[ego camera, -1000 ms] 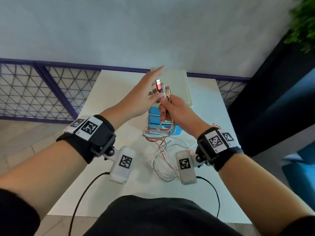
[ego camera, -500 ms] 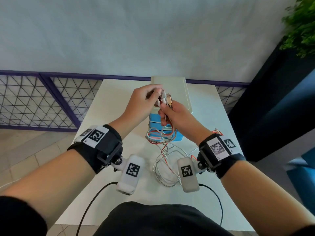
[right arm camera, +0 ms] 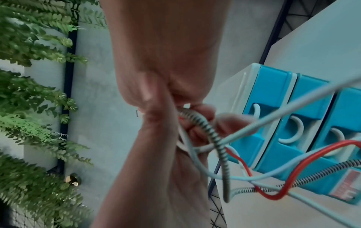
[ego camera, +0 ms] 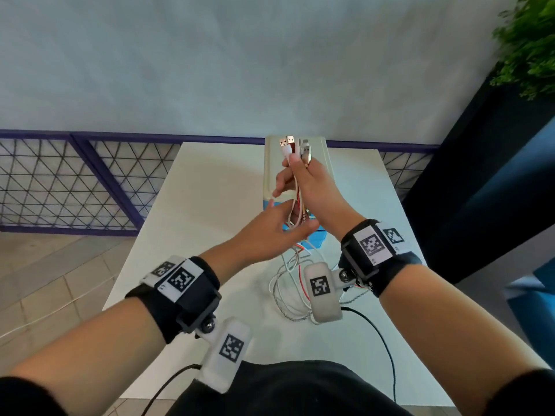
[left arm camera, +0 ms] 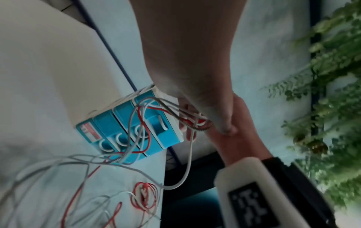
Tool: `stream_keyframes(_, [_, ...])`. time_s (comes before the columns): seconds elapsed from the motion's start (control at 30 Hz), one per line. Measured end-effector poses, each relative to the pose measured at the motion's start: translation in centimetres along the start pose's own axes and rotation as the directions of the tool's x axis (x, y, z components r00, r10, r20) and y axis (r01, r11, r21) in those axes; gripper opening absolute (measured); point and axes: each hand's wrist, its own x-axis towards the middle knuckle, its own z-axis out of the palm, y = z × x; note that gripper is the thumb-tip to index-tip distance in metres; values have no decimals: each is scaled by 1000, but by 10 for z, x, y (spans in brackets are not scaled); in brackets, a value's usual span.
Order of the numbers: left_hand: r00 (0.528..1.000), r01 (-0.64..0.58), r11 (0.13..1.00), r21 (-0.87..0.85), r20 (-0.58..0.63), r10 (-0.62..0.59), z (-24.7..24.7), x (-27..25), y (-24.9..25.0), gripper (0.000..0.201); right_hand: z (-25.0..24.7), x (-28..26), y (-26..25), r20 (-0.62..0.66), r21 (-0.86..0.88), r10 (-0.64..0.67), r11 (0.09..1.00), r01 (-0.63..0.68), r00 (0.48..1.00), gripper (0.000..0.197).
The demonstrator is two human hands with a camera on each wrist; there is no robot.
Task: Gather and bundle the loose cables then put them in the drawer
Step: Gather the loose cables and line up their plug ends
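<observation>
Several cables (ego camera: 286,147), white, red and braided, stand with their USB plugs up in my right hand (ego camera: 295,163), which grips them above the drawer unit. Just below, my left hand (ego camera: 288,226) curls loosely round the same strands between thumb and fingers (left arm camera: 187,123). The right wrist view shows the right hand (right arm camera: 187,108) clamped on the braided cable (right arm camera: 205,128). The rest of the cables (ego camera: 288,289) hang down and lie in loose loops on the table. The small blue drawer unit (ego camera: 316,235) with its white top (ego camera: 270,175) has its drawers (left arm camera: 125,128) pushed in.
The white table (ego camera: 204,205) ends close to the right of the loops, with a dark blue panel (ego camera: 480,190) beyond. A purple mesh railing (ego camera: 60,181) runs along the left and back. A green plant (ego camera: 528,46) hangs at the top right.
My right hand has lifted the plug ends higher and further away. My left hand has left the plugs and moved down the strands to just below the right hand.
</observation>
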Motion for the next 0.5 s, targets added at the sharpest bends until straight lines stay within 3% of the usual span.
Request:
stream_keyframes(0.07, [999, 9, 998, -60, -49, -12, -1, 3, 4, 18, 1, -2, 2, 33, 119, 17, 993, -20, 999, 23])
stream_keyframes(0.2, [998, 5, 985, -173, 57, 5, -3, 4, 6, 14, -2, -2, 4, 97, 323, 97, 938, -123, 991, 24])
stream_keyframes(0.33, [999, -47, 991, -127, 7, 49, 1, 0, 8, 20, -6, -3, 2, 172, 290, 143, 938, -189, 975, 34])
stream_keyframes(0.5, [999, 33, 999, 5, -15, -33, -13, 5, -3, 19, 4, 0, 9, 93, 244, 74, 965, -95, 993, 39])
